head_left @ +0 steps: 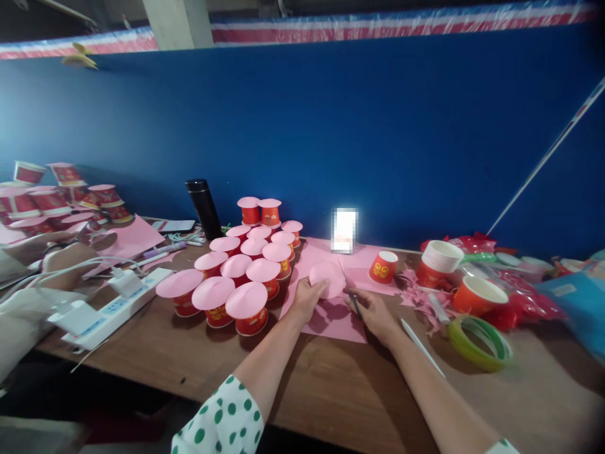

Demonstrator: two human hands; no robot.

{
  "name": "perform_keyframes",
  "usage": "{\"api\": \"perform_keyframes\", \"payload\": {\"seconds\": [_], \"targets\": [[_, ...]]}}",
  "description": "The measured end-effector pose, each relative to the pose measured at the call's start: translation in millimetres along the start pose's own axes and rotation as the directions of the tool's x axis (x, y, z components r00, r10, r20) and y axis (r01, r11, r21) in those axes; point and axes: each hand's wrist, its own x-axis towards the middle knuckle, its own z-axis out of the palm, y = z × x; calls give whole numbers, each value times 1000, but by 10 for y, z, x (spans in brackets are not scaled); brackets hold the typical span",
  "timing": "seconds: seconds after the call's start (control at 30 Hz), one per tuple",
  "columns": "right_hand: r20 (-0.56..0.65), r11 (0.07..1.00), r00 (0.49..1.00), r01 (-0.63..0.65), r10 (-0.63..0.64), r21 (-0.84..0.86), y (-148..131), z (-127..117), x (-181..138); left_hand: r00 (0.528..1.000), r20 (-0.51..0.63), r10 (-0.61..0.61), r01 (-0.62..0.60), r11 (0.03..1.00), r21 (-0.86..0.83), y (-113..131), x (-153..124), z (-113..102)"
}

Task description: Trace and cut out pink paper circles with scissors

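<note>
My left hand [308, 295] is closed on a round pink paper disc [328, 278], holding it down against a pink paper sheet [331, 315] on the wooden table [331, 378]. My right hand [373, 310] grips a dark pen [353, 301], its tip close to the disc's right edge. Left of my hands stands a group of several red paper cups topped with pink discs [246, 277]. A single open red cup [382, 267] sits just beyond my right hand.
A white power strip [113, 302] with plugs lies at left, a black flask [204, 208] behind the cups. A stack of cups [437, 261], an orange cup [477, 295], a green tape roll [479, 342], pink scraps and a white stick [420, 347] lie at right. More capped cups [57, 202] stand far left.
</note>
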Motion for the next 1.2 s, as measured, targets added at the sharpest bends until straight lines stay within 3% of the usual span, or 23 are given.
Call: {"api": "perform_keyframes", "payload": {"seconds": [1.2], "targets": [[3, 1000, 1000, 0, 0, 18, -25, 21, -10, 999, 35, 41, -41, 999, 5, -11, -2, -11]]}}
